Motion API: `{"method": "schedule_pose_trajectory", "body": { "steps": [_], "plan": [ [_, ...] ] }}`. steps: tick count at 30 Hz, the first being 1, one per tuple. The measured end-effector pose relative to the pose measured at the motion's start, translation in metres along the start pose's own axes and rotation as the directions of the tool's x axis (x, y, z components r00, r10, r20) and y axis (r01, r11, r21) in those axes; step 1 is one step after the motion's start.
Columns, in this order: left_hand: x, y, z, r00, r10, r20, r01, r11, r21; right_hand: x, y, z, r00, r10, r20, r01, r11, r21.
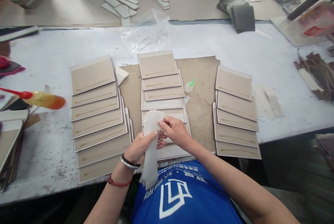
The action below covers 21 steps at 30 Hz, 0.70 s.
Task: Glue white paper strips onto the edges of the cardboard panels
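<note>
My left hand is closed round a sheaf of thin white strips, held upright in front of my body. At the top right edge of the sheaf, the fingers of my right hand pinch a strip. Beneath both hands lies the middle column of overlapping beige panels; some bear a brown glue line and lower ones have a white strip on them. A left column of panels and a right column of panels show the same brown lines along their lower edges.
A yellow-orange bottle with a red nozzle lies at left. Near the middle column is a small green-tipped bottle. Behind are a clear plastic bag, dark grey pieces and white rounded strips. Stacked panels stand at far left.
</note>
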<state>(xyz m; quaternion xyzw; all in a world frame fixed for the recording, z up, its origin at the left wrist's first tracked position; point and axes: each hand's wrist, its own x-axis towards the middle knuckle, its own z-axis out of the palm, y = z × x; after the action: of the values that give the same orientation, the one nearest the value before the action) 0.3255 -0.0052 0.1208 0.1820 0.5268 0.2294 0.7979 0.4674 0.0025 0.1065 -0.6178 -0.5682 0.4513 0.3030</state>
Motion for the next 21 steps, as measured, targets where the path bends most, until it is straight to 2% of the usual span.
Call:
{"method": "schedule_pose_trajectory", "body": {
  "steps": [3, 6, 9, 12, 16, 19, 21],
  "plan": [
    [-0.006, -0.007, -0.008, 0.996, 0.052, -0.073, -0.051, 0.998, 0.021, -0.010, -0.002, 0.004, 0.997, -0.077, -0.019, 0.075, 0.994, -0.085],
    [-0.015, -0.023, -0.019, 0.984, 0.107, -0.144, -0.096, 0.992, 0.078, -0.031, 0.003, 0.013, 0.992, -0.098, 0.074, 0.104, 0.990, -0.097],
    [-0.027, -0.043, -0.030, 0.978, 0.091, -0.190, -0.069, 0.991, 0.116, -0.058, 0.012, 0.023, 0.978, -0.068, 0.196, 0.077, 0.996, -0.042],
    [-0.038, -0.065, -0.035, 0.978, 0.093, -0.185, -0.071, 0.990, 0.122, -0.080, 0.018, 0.032, 0.969, -0.017, 0.246, 0.002, 0.998, 0.062],
    [-0.049, -0.089, -0.034, 0.978, 0.134, -0.162, -0.101, 0.975, 0.199, -0.099, 0.020, 0.044, 0.979, 0.067, 0.194, -0.092, 0.988, 0.124],
    [-0.056, -0.098, -0.033, 0.980, 0.143, -0.136, -0.098, 0.951, 0.294, -0.112, 0.021, 0.051, 0.989, 0.099, 0.111, -0.112, 0.987, 0.116],
    [-0.061, -0.099, -0.033, 0.983, 0.146, -0.116, -0.100, 0.938, 0.332, -0.120, 0.022, 0.056, 0.986, 0.163, 0.039, -0.167, 0.975, 0.147]
  ]
}}
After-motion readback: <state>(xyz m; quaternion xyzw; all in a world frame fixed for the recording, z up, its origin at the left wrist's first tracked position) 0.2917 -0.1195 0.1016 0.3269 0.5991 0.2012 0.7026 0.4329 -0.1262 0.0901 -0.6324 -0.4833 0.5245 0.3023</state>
